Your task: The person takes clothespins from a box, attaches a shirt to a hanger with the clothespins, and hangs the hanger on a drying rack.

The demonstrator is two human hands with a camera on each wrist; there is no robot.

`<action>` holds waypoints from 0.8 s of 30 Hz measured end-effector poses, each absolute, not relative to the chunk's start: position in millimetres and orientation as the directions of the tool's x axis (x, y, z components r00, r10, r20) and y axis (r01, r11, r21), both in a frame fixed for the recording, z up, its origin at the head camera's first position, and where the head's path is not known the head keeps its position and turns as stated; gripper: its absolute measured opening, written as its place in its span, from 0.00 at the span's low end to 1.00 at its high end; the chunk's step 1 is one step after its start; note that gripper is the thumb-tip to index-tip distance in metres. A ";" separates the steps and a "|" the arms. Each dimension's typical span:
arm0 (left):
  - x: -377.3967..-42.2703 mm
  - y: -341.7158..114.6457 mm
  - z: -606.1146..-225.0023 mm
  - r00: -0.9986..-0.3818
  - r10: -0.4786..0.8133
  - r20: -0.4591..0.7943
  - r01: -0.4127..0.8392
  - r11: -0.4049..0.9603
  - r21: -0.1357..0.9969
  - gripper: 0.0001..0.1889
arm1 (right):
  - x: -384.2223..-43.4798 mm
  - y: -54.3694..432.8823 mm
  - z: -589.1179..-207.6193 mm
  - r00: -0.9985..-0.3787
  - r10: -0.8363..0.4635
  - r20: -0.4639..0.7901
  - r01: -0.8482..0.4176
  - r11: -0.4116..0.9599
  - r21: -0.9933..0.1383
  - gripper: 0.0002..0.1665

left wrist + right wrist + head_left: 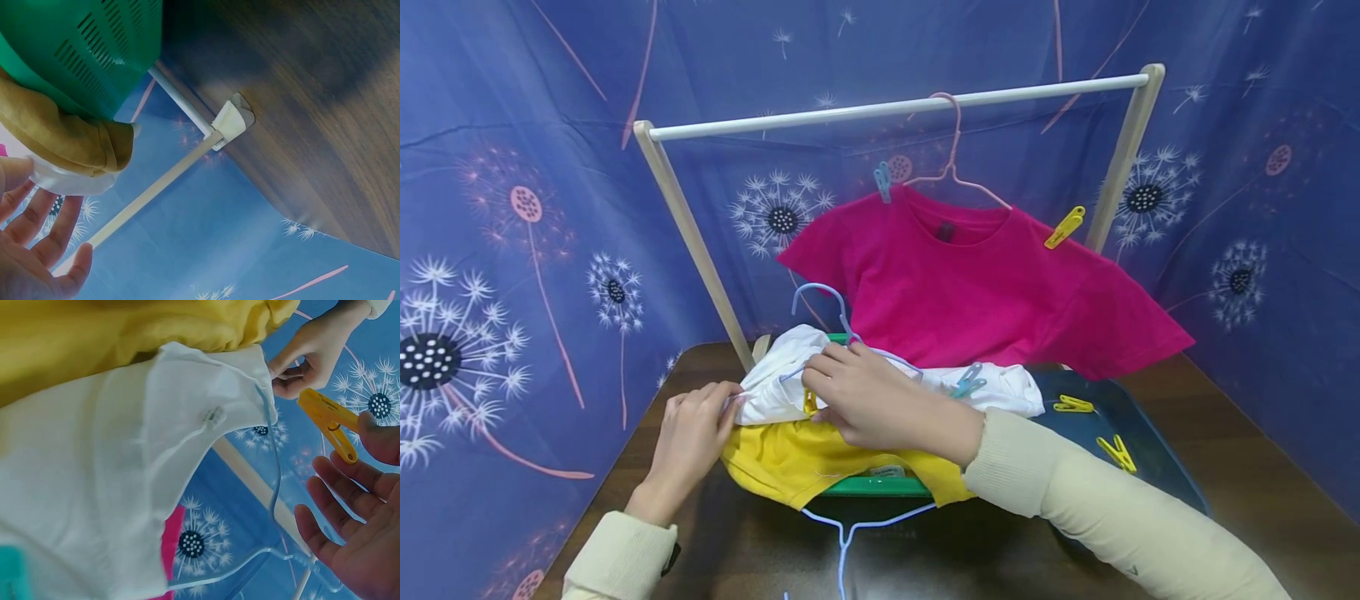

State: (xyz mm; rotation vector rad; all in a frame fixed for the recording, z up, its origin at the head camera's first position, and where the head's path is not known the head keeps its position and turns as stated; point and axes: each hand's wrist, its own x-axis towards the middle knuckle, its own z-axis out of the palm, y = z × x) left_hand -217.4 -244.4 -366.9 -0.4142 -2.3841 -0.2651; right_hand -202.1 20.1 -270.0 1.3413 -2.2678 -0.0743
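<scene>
A white shirt lies over the yellow garment on the green basket. Fingers and thumb of my left hand pinch the shirt's edge at its left end. Between thumb and index finger, my right hand holds a yellow clothespin, its other fingers spread. In the right wrist view the clothespin is just apart from the cloth. A light-blue hanger runs into the white shirt's neck, its hook standing up beyond my right hand. A teal clothespin sits on the shirt's right side.
Behind, a pink T-shirt hangs from a rack bar on a pink hanger, with blue and yellow clothespins at its shoulders. Two yellow clothespins lie on a dark tray. Another blue hanger pokes out in front.
</scene>
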 end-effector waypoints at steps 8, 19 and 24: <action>-218.1 -243.1 -366.8 -0.692 0.233 0.683 0.371 0.927 0.060 0.04 | -209.5 -6.7 -263.0 -0.420 -0.835 0.356 -0.792 0.529 0.306 0.15; -216.6 -244.0 -367.4 -0.682 0.240 0.691 0.382 0.922 0.057 0.05 | -227.3 -36.0 -257.9 -0.477 -0.800 0.364 -0.780 0.576 0.243 0.17; -216.8 -244.6 -367.8 -0.680 0.236 0.694 0.385 0.921 0.064 0.05 | -234.8 -47.0 -256.7 -0.530 -0.786 0.318 -0.765 0.605 0.221 0.17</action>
